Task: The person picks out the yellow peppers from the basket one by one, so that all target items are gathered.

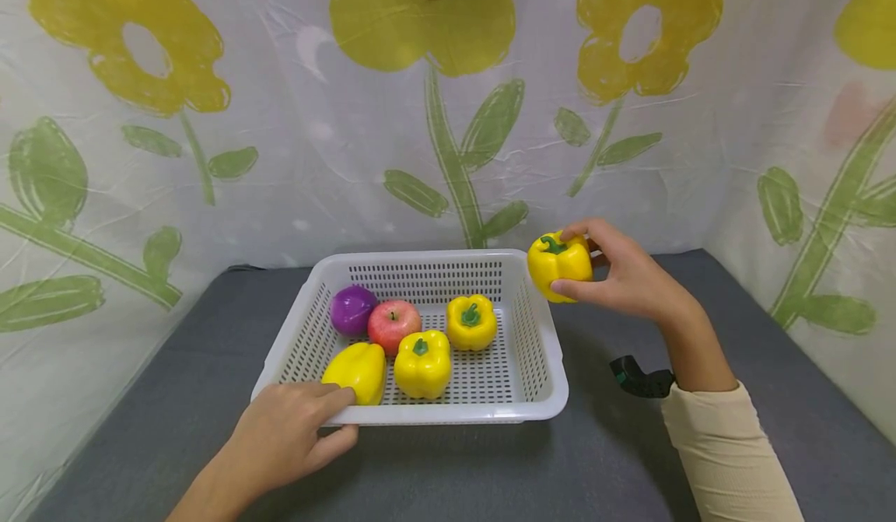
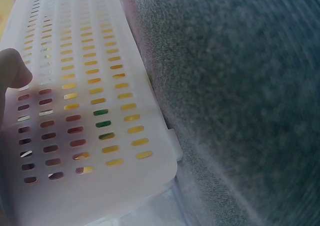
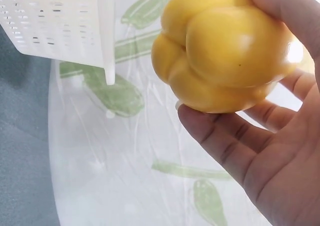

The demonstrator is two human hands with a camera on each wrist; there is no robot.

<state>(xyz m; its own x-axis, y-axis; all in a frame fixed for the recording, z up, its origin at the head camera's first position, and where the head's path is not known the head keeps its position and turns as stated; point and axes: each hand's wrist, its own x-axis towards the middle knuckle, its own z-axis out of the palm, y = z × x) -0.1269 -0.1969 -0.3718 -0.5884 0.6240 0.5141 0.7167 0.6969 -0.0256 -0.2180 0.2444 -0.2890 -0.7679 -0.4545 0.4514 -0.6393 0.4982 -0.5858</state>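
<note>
A gray surface (image 1: 168,429) runs along under everything, and a pale cloth (image 1: 315,156) with big yellow flowers and green leaves hangs behind it. The two hands are well apart, and each one has hold of something. On the left, the left hand (image 1: 283,432) grips the near edge of a white basket (image 1: 476,412), with its thumb on the outside and its fingers bent over the rim. The basket sits on the surface and has lots of little slots in its sides and bottom. Inside, at the back left, is a round purple thing (image 1: 353,310). In front of it, by the left hand's fingers, a yellow bell pepper (image 1: 360,370) lies on its side; I cannot tell if the fingers touch it. Next comes a red apple (image 1: 395,323), just beside the purple thing. Then there is a second yellow pepper (image 1: 423,370) near the front, with its green stem up, and a third yellow pepper (image 1: 471,327) a bit farther back and to the right. Past that, up by the basket's back right corner, a fourth yellow pepper (image 1: 560,273) is in the air, clear of the basket. The right hand (image 1: 619,273) pinches it between thumb and fingers. A black gadget (image 1: 640,380) shows by that wrist, above a cream sleeve (image 1: 728,452).
</note>
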